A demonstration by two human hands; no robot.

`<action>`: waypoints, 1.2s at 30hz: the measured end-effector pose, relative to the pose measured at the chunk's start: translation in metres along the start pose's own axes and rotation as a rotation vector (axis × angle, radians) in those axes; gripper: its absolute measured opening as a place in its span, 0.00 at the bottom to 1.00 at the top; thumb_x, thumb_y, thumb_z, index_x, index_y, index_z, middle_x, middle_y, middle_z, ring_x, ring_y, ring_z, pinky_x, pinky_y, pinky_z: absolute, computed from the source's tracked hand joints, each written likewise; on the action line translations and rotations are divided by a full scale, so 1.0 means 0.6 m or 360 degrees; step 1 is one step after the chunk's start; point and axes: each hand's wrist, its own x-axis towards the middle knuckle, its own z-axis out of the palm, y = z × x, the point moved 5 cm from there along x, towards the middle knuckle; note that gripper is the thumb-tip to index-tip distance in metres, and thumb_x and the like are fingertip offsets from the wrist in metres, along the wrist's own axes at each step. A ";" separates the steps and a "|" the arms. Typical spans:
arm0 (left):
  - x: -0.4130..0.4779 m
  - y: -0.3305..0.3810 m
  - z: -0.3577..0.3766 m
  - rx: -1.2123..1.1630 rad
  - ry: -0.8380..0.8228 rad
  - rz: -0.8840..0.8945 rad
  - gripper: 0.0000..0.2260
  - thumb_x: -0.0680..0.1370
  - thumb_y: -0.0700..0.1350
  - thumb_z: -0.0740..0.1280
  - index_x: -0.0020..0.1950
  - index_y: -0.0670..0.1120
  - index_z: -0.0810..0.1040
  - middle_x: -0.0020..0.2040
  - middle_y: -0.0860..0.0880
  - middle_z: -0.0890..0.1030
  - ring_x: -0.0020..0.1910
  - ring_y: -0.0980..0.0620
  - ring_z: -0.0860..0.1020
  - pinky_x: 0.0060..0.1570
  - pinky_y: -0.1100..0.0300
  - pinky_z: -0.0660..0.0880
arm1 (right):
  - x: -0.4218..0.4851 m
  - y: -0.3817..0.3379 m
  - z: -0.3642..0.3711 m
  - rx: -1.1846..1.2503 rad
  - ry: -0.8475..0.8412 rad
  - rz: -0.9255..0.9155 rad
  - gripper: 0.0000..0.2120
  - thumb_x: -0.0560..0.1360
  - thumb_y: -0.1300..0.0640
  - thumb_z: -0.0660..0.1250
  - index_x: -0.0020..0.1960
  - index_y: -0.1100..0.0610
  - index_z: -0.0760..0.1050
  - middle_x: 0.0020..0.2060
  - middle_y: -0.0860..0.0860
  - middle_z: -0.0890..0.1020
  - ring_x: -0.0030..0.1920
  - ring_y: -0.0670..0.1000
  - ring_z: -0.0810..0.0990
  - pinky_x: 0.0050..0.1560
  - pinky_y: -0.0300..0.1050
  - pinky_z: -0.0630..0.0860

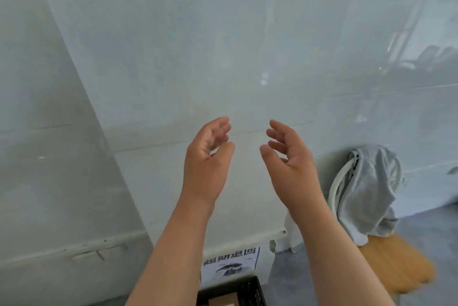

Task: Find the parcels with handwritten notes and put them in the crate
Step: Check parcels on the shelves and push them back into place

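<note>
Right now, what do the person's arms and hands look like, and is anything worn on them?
The left hand and right hand are bare: no gloves, rings, watch or bracelet show. The left forearm and right forearm are bare too, with no sleeve in view.

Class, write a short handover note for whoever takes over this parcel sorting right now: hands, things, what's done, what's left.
Left hand: raised, fingers relaxed, empty.
Right hand: raised, fingers relaxed, empty.
Crate: at the bottom edge, between the forearms. A brown box lies in it; no note can be seen on it.
Done: at least that one box is in.
Left: no other parcels are in view, so look for them first.
</note>
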 end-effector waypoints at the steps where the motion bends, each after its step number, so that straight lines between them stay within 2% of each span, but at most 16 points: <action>1: 0.007 0.030 0.004 0.0001 -0.0005 0.0049 0.19 0.78 0.37 0.65 0.62 0.58 0.79 0.60 0.58 0.83 0.60 0.59 0.79 0.64 0.57 0.74 | 0.009 -0.027 -0.011 0.0008 0.0021 -0.0051 0.22 0.79 0.57 0.66 0.72 0.45 0.70 0.62 0.40 0.78 0.61 0.40 0.77 0.61 0.43 0.75; 8: 0.015 0.139 0.053 -0.0069 -0.0079 0.0282 0.19 0.79 0.39 0.65 0.65 0.59 0.78 0.61 0.60 0.82 0.62 0.60 0.78 0.63 0.59 0.75 | 0.033 -0.132 -0.094 0.0094 0.0062 -0.0339 0.24 0.78 0.56 0.67 0.73 0.42 0.69 0.63 0.38 0.77 0.63 0.39 0.76 0.60 0.39 0.73; 15: -0.005 0.165 0.160 -0.0189 -0.0112 0.0399 0.19 0.80 0.36 0.64 0.65 0.57 0.78 0.60 0.60 0.82 0.61 0.60 0.79 0.59 0.61 0.76 | 0.039 -0.124 -0.198 0.0009 0.0101 -0.0369 0.25 0.78 0.55 0.68 0.71 0.37 0.67 0.64 0.36 0.76 0.65 0.37 0.74 0.66 0.48 0.74; 19: -0.018 0.171 0.243 -0.0280 -0.0199 0.0430 0.20 0.80 0.35 0.63 0.65 0.56 0.77 0.60 0.60 0.82 0.60 0.61 0.79 0.56 0.65 0.75 | 0.038 -0.110 -0.288 -0.0061 0.0229 -0.0352 0.26 0.76 0.52 0.68 0.72 0.40 0.68 0.65 0.37 0.76 0.65 0.37 0.74 0.66 0.48 0.75; 23: -0.030 0.168 0.344 -0.0370 -0.0399 0.0412 0.21 0.80 0.33 0.63 0.66 0.55 0.77 0.61 0.58 0.83 0.61 0.60 0.80 0.59 0.62 0.75 | 0.028 -0.094 -0.376 -0.0205 0.0398 -0.0310 0.26 0.78 0.56 0.68 0.73 0.41 0.67 0.67 0.37 0.75 0.65 0.37 0.74 0.66 0.48 0.75; 27: -0.045 0.171 0.446 -0.0495 -0.0667 0.0395 0.21 0.80 0.33 0.63 0.67 0.54 0.77 0.61 0.57 0.83 0.61 0.58 0.80 0.62 0.59 0.75 | 0.006 -0.089 -0.459 -0.0407 0.0626 -0.0230 0.26 0.78 0.54 0.68 0.73 0.39 0.66 0.68 0.35 0.73 0.65 0.35 0.72 0.65 0.44 0.74; 32: -0.086 0.193 0.550 -0.0659 -0.1095 0.0390 0.20 0.80 0.33 0.63 0.67 0.53 0.77 0.61 0.57 0.82 0.61 0.58 0.80 0.60 0.62 0.76 | -0.058 -0.103 -0.547 -0.0614 0.1003 -0.0128 0.26 0.78 0.54 0.67 0.72 0.38 0.65 0.68 0.36 0.73 0.65 0.36 0.72 0.65 0.45 0.74; 34: -0.110 0.204 0.582 -0.0712 -0.1272 0.0391 0.20 0.80 0.33 0.63 0.67 0.52 0.76 0.62 0.56 0.82 0.62 0.57 0.79 0.61 0.62 0.76 | -0.094 -0.113 -0.571 -0.0706 0.1165 -0.0076 0.25 0.78 0.54 0.67 0.71 0.37 0.65 0.67 0.35 0.73 0.66 0.36 0.72 0.62 0.39 0.74; 36: -0.147 0.214 0.611 -0.0778 -0.1444 0.0367 0.20 0.80 0.34 0.63 0.68 0.53 0.76 0.63 0.57 0.81 0.63 0.58 0.79 0.62 0.62 0.76 | -0.138 -0.129 -0.589 -0.0781 0.1317 -0.0010 0.25 0.78 0.54 0.68 0.72 0.40 0.66 0.65 0.36 0.74 0.66 0.38 0.72 0.59 0.33 0.74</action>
